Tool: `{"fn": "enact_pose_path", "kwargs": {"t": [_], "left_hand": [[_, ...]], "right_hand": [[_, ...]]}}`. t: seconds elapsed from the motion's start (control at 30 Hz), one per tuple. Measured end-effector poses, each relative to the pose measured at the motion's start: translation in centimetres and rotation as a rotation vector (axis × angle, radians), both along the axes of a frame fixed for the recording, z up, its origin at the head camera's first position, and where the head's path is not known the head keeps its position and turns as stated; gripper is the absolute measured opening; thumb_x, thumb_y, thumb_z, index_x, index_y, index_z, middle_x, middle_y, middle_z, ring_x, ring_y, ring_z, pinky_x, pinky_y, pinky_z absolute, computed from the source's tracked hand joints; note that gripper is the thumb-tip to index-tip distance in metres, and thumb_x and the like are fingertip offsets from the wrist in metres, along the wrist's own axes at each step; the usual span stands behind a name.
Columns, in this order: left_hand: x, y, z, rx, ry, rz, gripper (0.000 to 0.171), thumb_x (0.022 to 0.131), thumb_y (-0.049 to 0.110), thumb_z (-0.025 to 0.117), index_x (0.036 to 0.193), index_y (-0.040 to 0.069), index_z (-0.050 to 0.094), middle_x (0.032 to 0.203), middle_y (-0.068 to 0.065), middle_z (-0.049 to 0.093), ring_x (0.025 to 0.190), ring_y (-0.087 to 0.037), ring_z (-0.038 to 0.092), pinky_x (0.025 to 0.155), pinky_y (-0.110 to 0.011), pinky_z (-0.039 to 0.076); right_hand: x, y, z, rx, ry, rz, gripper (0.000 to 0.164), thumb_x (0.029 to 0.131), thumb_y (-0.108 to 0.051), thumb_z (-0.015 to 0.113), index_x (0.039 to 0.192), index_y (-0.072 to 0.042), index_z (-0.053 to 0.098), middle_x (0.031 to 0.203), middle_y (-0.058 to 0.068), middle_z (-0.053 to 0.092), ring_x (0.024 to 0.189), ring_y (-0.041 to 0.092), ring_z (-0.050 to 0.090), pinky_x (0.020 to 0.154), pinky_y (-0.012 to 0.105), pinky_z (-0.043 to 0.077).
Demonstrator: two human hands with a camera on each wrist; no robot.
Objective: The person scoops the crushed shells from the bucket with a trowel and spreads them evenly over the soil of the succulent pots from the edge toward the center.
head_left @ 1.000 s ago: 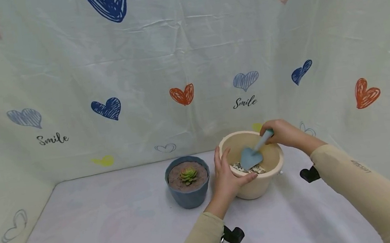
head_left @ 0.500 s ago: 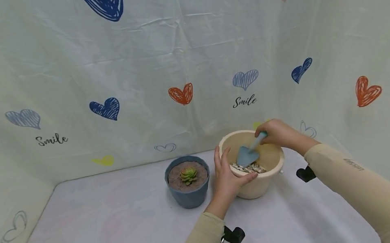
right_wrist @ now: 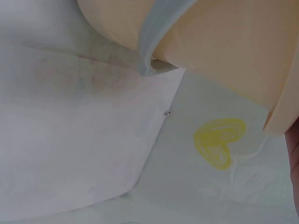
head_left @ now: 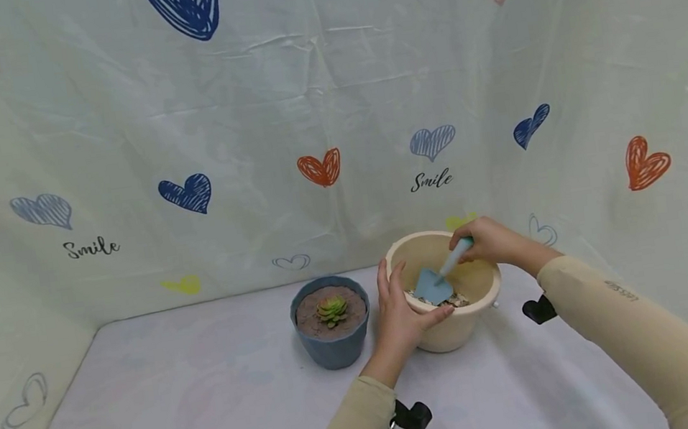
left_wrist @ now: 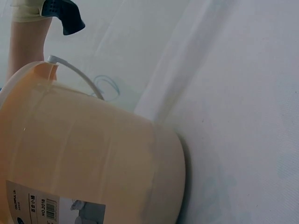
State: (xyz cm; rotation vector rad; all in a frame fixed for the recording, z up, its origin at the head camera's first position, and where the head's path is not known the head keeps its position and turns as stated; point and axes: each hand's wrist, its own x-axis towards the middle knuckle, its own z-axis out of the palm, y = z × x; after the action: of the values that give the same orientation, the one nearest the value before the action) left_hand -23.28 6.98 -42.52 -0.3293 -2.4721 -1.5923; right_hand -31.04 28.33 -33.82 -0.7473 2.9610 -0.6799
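A cream plastic bucket [head_left: 448, 335] stands on the white-covered table, pale and dark pebbles [head_left: 457, 299] lying in its bottom. On the bucket's near left rim my left hand [head_left: 401, 315] holds on, thumb along the front and fingers spread up the side. In my right hand [head_left: 489, 240] is the handle of a small light-blue trowel [head_left: 433, 287], its blade down inside the bucket over the pebbles. The left wrist view shows the bucket's outer wall [left_wrist: 93, 140] with a printed label. In the right wrist view a grey bail handle [right_wrist: 159, 28] hangs outside the bucket.
Left of the bucket stands a blue-grey pot [head_left: 334, 350] with brown soil and a green succulent [head_left: 333, 310]. A curtain [head_left: 253, 118] printed with hearts and the word Smile rises behind and beside the table [head_left: 167, 404].
The trowel blade has moved left and lower in the bucket, onto the pebbles, with my right hand shifting slightly left. My left hand stays on the rim.
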Motion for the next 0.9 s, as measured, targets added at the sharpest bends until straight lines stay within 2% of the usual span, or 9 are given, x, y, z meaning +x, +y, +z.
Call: {"fn": "enact_pose_path", "kwargs": {"t": [0.27, 0.5, 0.73, 0.9], "left_hand": [[0.0, 0.0, -0.2, 0.017, 0.005, -0.007, 0.107, 0.051, 0.066, 0.07, 0.14, 0.029, 0.025, 0.145, 0.019, -0.009, 0.131, -0.021, 0.018, 0.095, -0.044, 0.032], [0.0, 0.0, -0.2, 0.024, 0.005, -0.016, 0.105, 0.054, 0.063, 0.072, 0.14, 0.027, 0.024, 0.145, 0.019, -0.01, 0.131, -0.021, 0.018, 0.095, -0.045, 0.032], [-0.1, -0.1, -0.2, 0.02, 0.005, -0.014, 0.105, 0.054, 0.061, 0.073, 0.14, 0.026, 0.025, 0.145, 0.019, -0.01, 0.131, -0.02, 0.018, 0.095, -0.044, 0.032], [0.0, -0.1, -0.2, 0.009, 0.005, -0.005, 0.107, 0.051, 0.067, 0.07, 0.14, 0.025, 0.026, 0.145, 0.018, -0.008, 0.131, -0.021, 0.018, 0.095, -0.043, 0.033]], "right_hand": [[-0.4, 0.3, 0.0, -0.036, -0.102, 0.023, 0.019, 0.07, 0.0, 0.073, 0.087, -0.008, 0.069, 0.08, 0.001, 0.064, 0.068, 0.016, 0.055, 0.062, 0.028, 0.049], [-0.6, 0.2, -0.2, -0.064, -0.248, 0.052, 0.018, 0.069, -0.002, 0.074, 0.084, -0.011, 0.069, 0.079, 0.001, 0.064, 0.068, 0.016, 0.056, 0.064, 0.028, 0.05], [-1.1, 0.1, 0.4, -0.038, -0.278, 0.124, 0.02, 0.067, -0.004, 0.077, 0.085, -0.008, 0.071, 0.08, 0.001, 0.064, 0.069, 0.015, 0.054, 0.064, 0.027, 0.049], [-1.2, -0.1, 0.1, -0.051, -0.329, 0.101, 0.02, 0.066, -0.004, 0.077, 0.085, -0.009, 0.07, 0.08, 0.002, 0.064, 0.069, 0.016, 0.056, 0.065, 0.028, 0.049]]}}
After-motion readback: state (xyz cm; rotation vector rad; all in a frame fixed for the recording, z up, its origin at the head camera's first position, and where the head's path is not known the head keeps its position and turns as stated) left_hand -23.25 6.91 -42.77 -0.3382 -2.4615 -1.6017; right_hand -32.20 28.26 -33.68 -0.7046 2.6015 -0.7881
